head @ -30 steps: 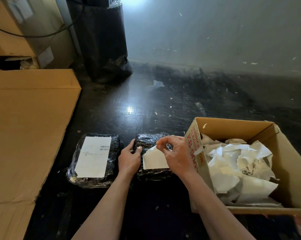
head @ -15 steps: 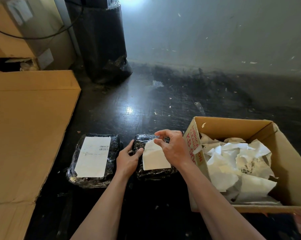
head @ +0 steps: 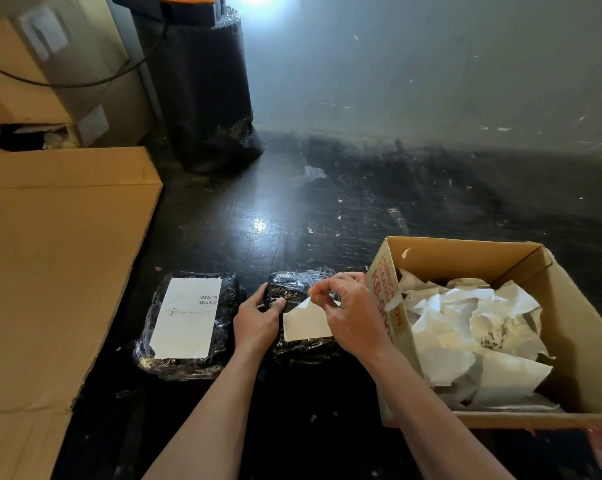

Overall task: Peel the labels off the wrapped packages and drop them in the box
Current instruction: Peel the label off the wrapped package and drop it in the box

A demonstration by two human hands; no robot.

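Two black plastic-wrapped packages lie on the dark floor. The left package point(head: 230, 296) carries a full white label point(head: 185, 317). The right package point(head: 292, 289) has its white label point(head: 306, 323) partly lifted, the top corner folded over. My left hand point(head: 256, 323) presses on that package's left edge. My right hand point(head: 355, 317) pinches the label's raised top corner between thumb and fingers. A cardboard box point(head: 576, 327) at the right holds several crumpled white labels point(head: 465, 341).
A large flat cardboard sheet point(head: 50, 271) covers the floor at the left. A black wrapped roll point(head: 202, 91) stands at the back, beside stacked cartons point(head: 33, 81). Paper scraps dot the dark floor point(head: 327, 209) beyond the packages.
My right hand has drawn the label's top corner up and toward me, peeling more of it off the right package. My left hand stays on the package's edge.
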